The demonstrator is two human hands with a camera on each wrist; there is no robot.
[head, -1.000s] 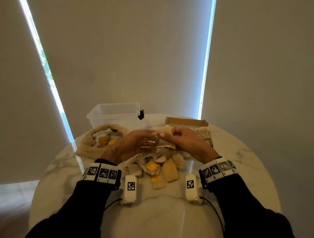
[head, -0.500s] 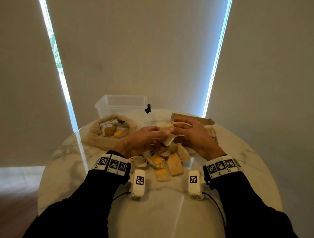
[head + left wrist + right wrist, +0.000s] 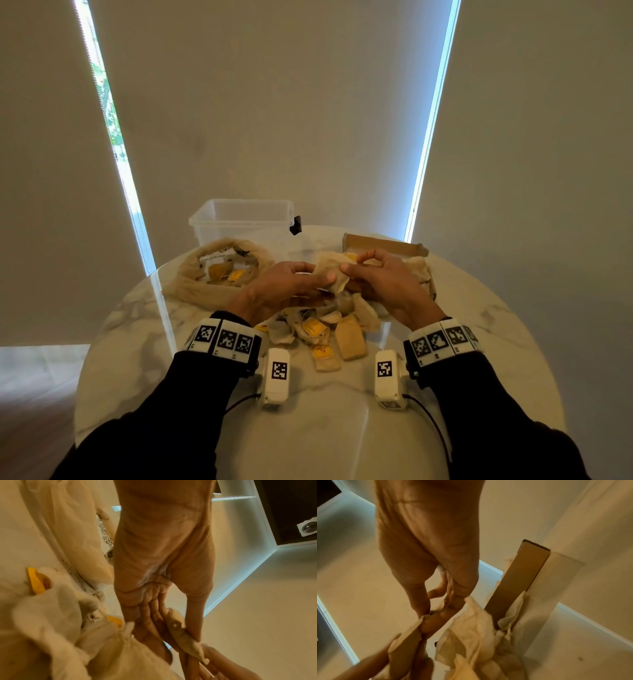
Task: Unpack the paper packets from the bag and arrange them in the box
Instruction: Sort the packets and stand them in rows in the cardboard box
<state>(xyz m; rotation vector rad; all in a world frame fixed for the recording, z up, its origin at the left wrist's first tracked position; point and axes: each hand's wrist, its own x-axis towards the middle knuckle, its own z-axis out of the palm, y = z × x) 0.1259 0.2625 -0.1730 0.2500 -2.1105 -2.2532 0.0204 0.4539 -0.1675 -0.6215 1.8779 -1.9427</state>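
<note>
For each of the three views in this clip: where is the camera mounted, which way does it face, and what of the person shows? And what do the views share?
Head: worn on the head, looking forward and down at the table; both sleeves, left hand and right hand show.
Left wrist: looks along the left hand's palm at its fingers pinching a paper packet.
Right wrist: looks along the right hand's fingers toward the cardboard box.
Shared: all three show the packet held between both hands.

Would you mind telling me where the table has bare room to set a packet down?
Bare marble lies along the near edge of the table below the packet pile, and right of the cardboard box. Crowded: between the bag and box.
</note>
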